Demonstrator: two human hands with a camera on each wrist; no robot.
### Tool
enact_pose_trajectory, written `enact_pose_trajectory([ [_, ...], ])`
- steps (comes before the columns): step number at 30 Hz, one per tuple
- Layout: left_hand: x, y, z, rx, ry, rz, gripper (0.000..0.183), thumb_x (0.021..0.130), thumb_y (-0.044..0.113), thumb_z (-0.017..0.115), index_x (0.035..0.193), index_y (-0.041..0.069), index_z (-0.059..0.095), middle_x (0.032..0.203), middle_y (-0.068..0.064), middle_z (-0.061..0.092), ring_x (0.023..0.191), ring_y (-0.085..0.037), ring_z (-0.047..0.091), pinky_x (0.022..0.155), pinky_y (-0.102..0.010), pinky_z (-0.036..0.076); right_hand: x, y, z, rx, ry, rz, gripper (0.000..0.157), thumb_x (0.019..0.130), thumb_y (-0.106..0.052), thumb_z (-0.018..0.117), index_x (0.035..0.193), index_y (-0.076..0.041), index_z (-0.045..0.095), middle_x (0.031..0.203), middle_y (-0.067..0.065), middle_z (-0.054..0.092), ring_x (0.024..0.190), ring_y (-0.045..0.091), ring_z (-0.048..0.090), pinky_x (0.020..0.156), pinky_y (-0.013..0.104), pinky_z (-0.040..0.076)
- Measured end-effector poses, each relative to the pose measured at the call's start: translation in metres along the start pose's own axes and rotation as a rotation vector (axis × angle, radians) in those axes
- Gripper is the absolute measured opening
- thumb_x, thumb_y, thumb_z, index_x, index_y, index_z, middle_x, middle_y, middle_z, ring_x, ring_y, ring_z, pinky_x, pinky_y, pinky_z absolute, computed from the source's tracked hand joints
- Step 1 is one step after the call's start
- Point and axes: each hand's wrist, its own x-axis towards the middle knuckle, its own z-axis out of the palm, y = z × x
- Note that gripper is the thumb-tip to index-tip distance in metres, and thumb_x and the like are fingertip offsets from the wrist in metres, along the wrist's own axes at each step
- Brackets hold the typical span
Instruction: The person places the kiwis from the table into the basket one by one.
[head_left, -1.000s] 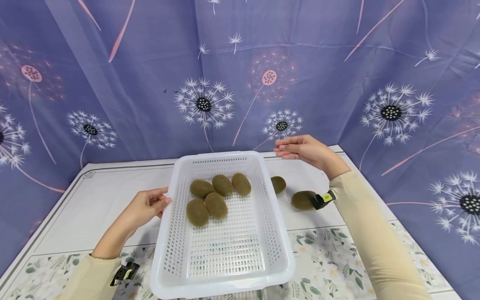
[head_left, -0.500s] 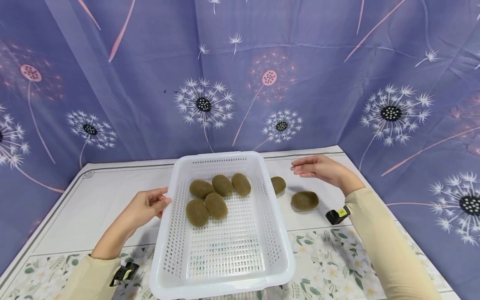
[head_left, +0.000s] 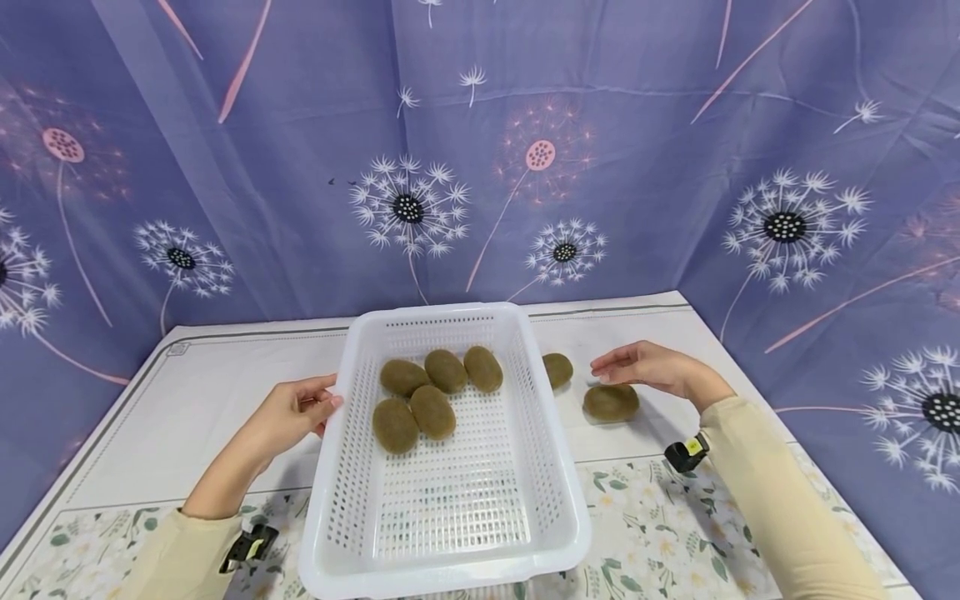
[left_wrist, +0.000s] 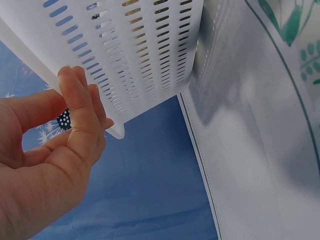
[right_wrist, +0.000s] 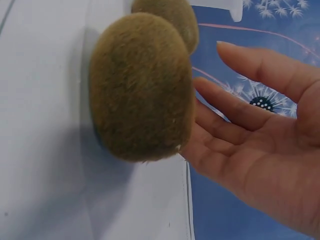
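A white plastic basket [head_left: 450,508] with slotted walls holds several brown, fuzzy kiwis [head_left: 433,412] at its far end. My left hand [head_left: 296,410] pinches the rim on its left side; in the left wrist view the fingertips lie along the rim's edge. To the right of the basket, one kiwi [head_left: 611,403] lies on the table, with my right hand [head_left: 651,369] just behind and over it. The right wrist view shows this kiwi large, with the thumb [right_wrist: 245,60] and fingers spread apart beside it. Another kiwi [head_left: 557,370] is partly hidden by the basket wall.
The table [head_left: 247,358] has a white cover with a floral band [head_left: 660,525] along its near part. A purple curtain with dandelion prints [head_left: 480,150] stands along the back and sides.
My right hand has come back from beside the basket's far right corner, moving right and down toward the nearer loose kiwi. The left hand and basket have stayed in place.
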Motion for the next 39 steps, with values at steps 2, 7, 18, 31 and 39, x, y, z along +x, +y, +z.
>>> enact_pose_trajectory([
  [2, -0.0001, -0.0004, 0.0002, -0.003, 0.000, 0.008, 0.055, 0.099, 0.013, 0.055, 0.142, -0.013, 0.034, 0.094, -0.011, 0.063, 0.068, -0.019, 0.063, 0.073, -0.029, 0.052, 0.0001, 0.0022, 0.0003, -0.027, -0.009, 0.006, 0.053, 0.091, -0.010, 0.064, 0.133, 0.016, 0.045, 0.133, 0.029, 0.051, 0.119, 0.027, 0.055, 0.098, 0.029, 0.044],
  [7, -0.0005, -0.0006, 0.0010, -0.021, 0.001, 0.019, 0.054, 0.099, 0.011, 0.055, 0.141, -0.015, 0.034, 0.095, -0.013, 0.062, 0.068, -0.019, 0.064, 0.071, -0.028, 0.053, -0.0010, 0.0033, 0.0010, -0.075, -0.035, 0.012, 0.055, 0.088, -0.009, 0.068, 0.132, 0.017, 0.046, 0.133, 0.028, 0.052, 0.120, 0.032, 0.053, 0.103, 0.040, 0.040],
  [18, -0.0011, -0.0004, 0.0006, -0.008, -0.003, 0.007, 0.055, 0.099, 0.012, 0.055, 0.142, -0.014, 0.033, 0.094, -0.011, 0.062, 0.069, -0.019, 0.063, 0.072, -0.029, 0.052, -0.0035, 0.0029, 0.0020, -0.168, -0.031, 0.076, 0.053, 0.085, -0.016, 0.075, 0.127, 0.010, 0.056, 0.118, 0.016, 0.064, 0.114, 0.030, 0.056, 0.100, 0.047, 0.041],
  [31, -0.0011, 0.0011, 0.0007, -0.015, -0.004, -0.002, 0.056, 0.099, 0.012, 0.055, 0.143, -0.014, 0.032, 0.094, -0.012, 0.063, 0.068, -0.019, 0.063, 0.071, -0.029, 0.053, -0.0083, -0.0004, 0.0017, -0.143, -0.022, 0.142, 0.052, 0.085, -0.017, 0.074, 0.123, 0.015, 0.056, 0.098, 0.005, 0.067, 0.094, 0.016, 0.062, 0.087, 0.037, 0.051],
  [39, -0.0012, 0.0011, 0.0007, -0.002, -0.003, -0.002, 0.055, 0.099, 0.013, 0.055, 0.143, -0.013, 0.033, 0.094, -0.011, 0.063, 0.068, -0.019, 0.063, 0.074, -0.031, 0.052, -0.0092, -0.0042, 0.0003, -0.080, -0.004, 0.133, 0.050, 0.087, -0.016, 0.072, 0.121, 0.017, 0.055, 0.099, 0.007, 0.068, 0.092, 0.018, 0.064, 0.090, 0.039, 0.051],
])
